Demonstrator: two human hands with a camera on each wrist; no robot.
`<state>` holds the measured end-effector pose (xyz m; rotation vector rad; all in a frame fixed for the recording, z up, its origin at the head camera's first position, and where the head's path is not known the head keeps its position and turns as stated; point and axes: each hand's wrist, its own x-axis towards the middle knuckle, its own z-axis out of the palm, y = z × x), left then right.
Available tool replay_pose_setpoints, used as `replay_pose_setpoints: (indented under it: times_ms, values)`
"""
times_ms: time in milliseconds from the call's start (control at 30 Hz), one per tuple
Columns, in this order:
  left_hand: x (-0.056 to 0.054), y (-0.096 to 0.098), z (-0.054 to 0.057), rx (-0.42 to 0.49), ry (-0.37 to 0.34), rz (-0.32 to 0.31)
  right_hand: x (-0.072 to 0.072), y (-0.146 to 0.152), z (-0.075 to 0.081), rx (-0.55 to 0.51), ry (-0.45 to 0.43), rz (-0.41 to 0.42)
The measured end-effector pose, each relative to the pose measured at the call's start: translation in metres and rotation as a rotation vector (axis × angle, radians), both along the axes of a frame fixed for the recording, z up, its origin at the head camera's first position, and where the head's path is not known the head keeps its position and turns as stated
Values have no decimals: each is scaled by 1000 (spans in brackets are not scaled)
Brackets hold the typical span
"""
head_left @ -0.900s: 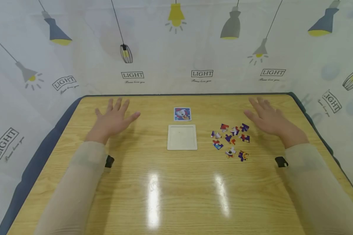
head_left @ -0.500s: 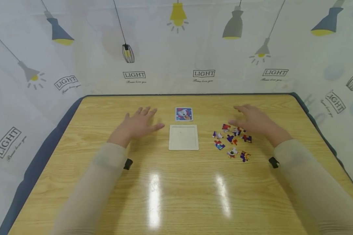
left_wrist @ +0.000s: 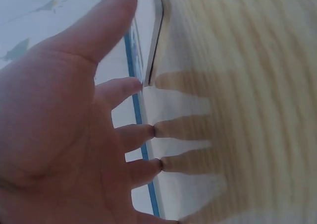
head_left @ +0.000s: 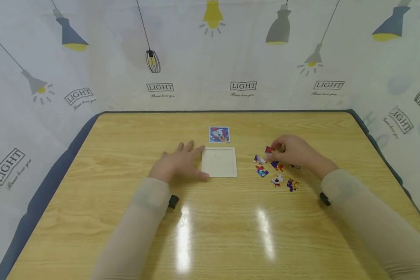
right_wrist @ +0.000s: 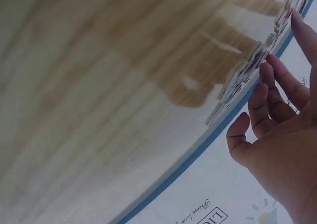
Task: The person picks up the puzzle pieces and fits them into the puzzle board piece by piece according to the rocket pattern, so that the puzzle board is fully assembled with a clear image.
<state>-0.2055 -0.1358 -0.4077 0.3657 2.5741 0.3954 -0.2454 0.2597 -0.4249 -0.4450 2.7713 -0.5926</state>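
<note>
Now both have come in: left hand (head_left: pixel 182 162) spread at the puzzle tray (head_left: pixel 219 162) mid-frame, right hand (head_left: pixel 295 151) bent over a red jigsaw piece (head_left: pixel 269 149), centre right, grip unclear

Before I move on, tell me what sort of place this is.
Likely an indoor tabletop booth: a wooden table, a lamp-print backdrop behind it and along both sides, and loose puzzle pieces on top.

Repeated "LIGHT" signs (head_left: pixel 243 85) (script (head_left: pixel 242 94) beneath unclear) on the backdrop (head_left: pixel 192 58).
</note>
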Motion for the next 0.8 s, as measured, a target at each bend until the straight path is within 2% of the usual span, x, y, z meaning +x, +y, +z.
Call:
replay_pose_setpoints:
  times_ms: [233, 533, 800]
  values:
    - [1, 4, -2, -2, 7, 28, -3, -3, -2, 11, -12, -13]
    - [1, 7, -7, 0, -1, 58, -6, -6, -3, 0, -10, 47]
    - [2, 8, -4, -2, 4, 57, -10, -4, -3, 16, 27, 81]
